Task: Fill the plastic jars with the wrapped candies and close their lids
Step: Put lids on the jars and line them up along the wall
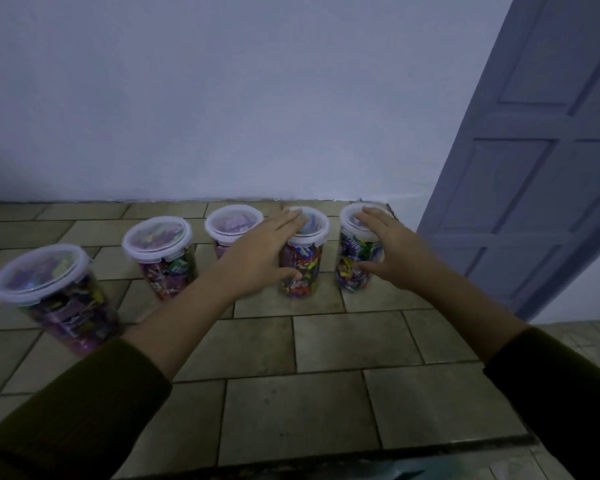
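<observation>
Several clear plastic jars packed with colourful wrapped candies stand in a row on a tiled counter (326, 348), each with a white clip lid on. My left hand (257, 251) wraps the second jar from the right (303, 261), fingers over its lid and thumb on its side. My right hand (392, 251) wraps the rightmost jar (349, 258) the same way. The other jars stand untouched: one at the far left (49, 282), one beside it (160, 244), and one in the middle (229, 223), partly behind my left wrist.
A plain pale wall (257, 98) rises directly behind the jars. A panelled door (534, 168) leans in at the right, close to the rightmost jar. The counter's front edge (326, 448) runs across the bottom of the view.
</observation>
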